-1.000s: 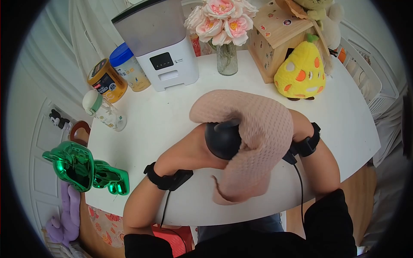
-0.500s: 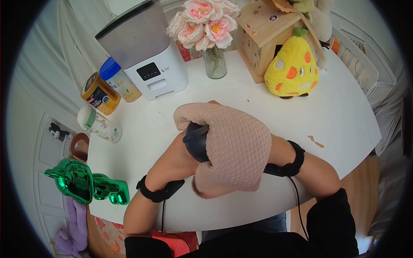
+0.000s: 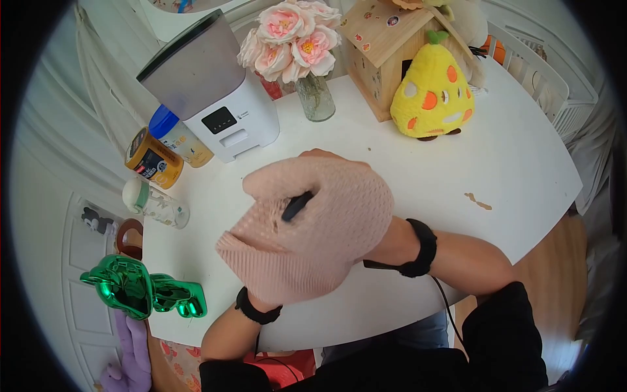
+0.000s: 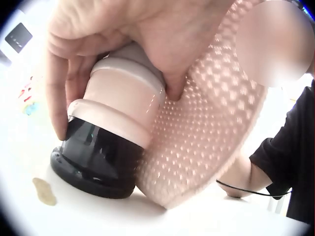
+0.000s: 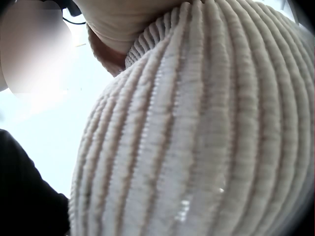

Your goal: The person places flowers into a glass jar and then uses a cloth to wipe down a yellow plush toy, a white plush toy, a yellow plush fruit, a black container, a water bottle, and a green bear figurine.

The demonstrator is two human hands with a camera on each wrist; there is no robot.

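A pink waffle-textured towel (image 3: 339,215) with a ribbed side bunches over both hands above the table front. Under it my left hand (image 4: 128,24) grips a cylindrical container (image 4: 123,93), whose body is pink with a glossy black end; the container leans in the left wrist view, black end towards the table. A dark tab (image 3: 298,206) of the container pokes out of the towel's fold. My right hand (image 3: 385,242) goes in under the towel from the right and holds it against the container, its fingers mostly covered. Ribbed towel fills most of the right wrist view.
On the white table (image 3: 437,189), a feeder-like dispenser (image 3: 241,124), a flower vase (image 3: 315,98), two tubs and a clear bottle (image 3: 163,208) stand behind. A green shiny figurine (image 3: 127,287) lies left; a yellow plush (image 3: 434,98) sits before a wooden house (image 3: 372,59).
The towel and both hands have moved left and nearer my body. The container's dark rounded end, exposed before, is now covered except for its tab. The towel's ribbed side has turned up.
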